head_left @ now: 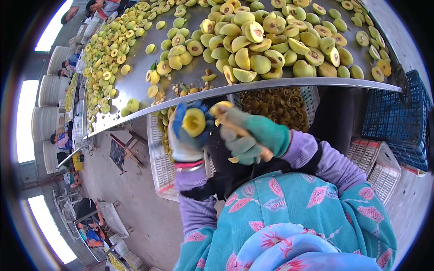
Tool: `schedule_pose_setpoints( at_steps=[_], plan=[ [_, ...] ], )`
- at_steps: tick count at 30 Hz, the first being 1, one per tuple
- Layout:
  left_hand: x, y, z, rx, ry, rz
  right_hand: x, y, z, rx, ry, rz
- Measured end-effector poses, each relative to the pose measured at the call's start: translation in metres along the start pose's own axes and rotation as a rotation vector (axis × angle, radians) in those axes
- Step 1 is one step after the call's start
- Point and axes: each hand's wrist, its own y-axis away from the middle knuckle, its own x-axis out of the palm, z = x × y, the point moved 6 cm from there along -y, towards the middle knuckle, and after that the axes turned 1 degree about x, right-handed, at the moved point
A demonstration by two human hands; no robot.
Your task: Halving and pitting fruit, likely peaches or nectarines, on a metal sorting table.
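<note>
My left hand (184, 143), in a white and blue glove, grips a yellow-green peach half (194, 122) whose hollowed cut side faces up. My right hand (255, 135), in a green and grey glove, is closed around a wooden-handled tool (266, 153); its working end is blurred and cannot be made out. A yellow fruit piece (220, 108) shows by the right fingertips, close to the left hand. Both hands are over my lap, just this side of the metal table (271, 84). A pile of peach halves (260, 43), many with pits, lies on the table.
Below the table edge, a white crate (311, 101) holds brown pits; another white crate (156, 165) stands at left. Blue crates (393, 119) and a white crate (384, 176) are at right. Fruit scraps (185, 89) lie near the table edge. Other people (63, 137) sit far left.
</note>
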Motion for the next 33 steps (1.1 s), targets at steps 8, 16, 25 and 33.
schedule_pose_setpoints(
  at_steps=[8, 16, 25, 33],
  plan=[
    [0.058, -0.097, 0.056, -0.147, -0.854, 0.353, -0.079, 0.054, 0.013, -0.149, 0.214, -0.813],
    [0.102, -0.103, 0.072, 0.000, -0.648, 0.566, -0.045, 0.063, 0.063, -0.471, 0.779, -1.131],
    [0.090, -0.040, 0.039, -0.469, 0.991, 0.197, -0.019, 0.038, 0.074, -0.772, 1.602, -1.291],
    [0.089, -0.026, 0.020, -0.355, 0.536, 0.031, -0.010, 0.044, 0.063, -0.717, 1.738, -1.339]
  ],
)
